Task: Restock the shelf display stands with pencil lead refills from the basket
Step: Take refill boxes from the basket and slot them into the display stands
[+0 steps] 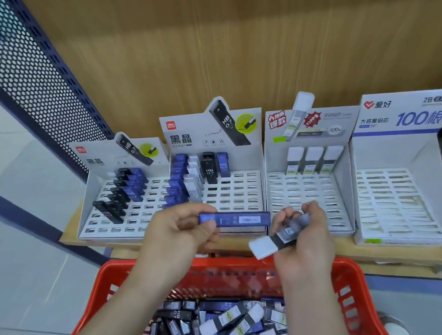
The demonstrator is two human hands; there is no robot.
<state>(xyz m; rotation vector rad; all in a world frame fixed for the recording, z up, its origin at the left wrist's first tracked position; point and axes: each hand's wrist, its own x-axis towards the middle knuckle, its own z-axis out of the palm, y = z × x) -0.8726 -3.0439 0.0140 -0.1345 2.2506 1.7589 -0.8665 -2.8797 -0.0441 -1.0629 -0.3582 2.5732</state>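
Four cardboard display stands sit in a row on the wooden shelf (401,259), across the middle of the frame. Far-left stand (108,225): black and blue cases in its left columns. Second stand (239,190): blue, white and black cases at its upper left. Third stand (296,190): three white-capped cases along the back row only. Rightmost stand (397,205): shows only its slotted white tray.

Red basket (354,287), bottom centre, just below the shelf edge, holds a loose heap of mixed refill cases (233,329).

Left hand (178,232), centre frame: fingers curled round one end of a blue case (235,218), held level in front of the second stand. Right hand (308,246), just right of it: fingers and thumb wrapped round the body of a white-capped case (275,240), cap sticking out down-left, in front of the third stand.

Each case hangs before the stand whose stock it matches, so they are likely being sorted by kind before slotting. The blue case's free end probably goes into a slot first. Neither case is in a slot yet. Most slots are unfilled; judged early in the job.
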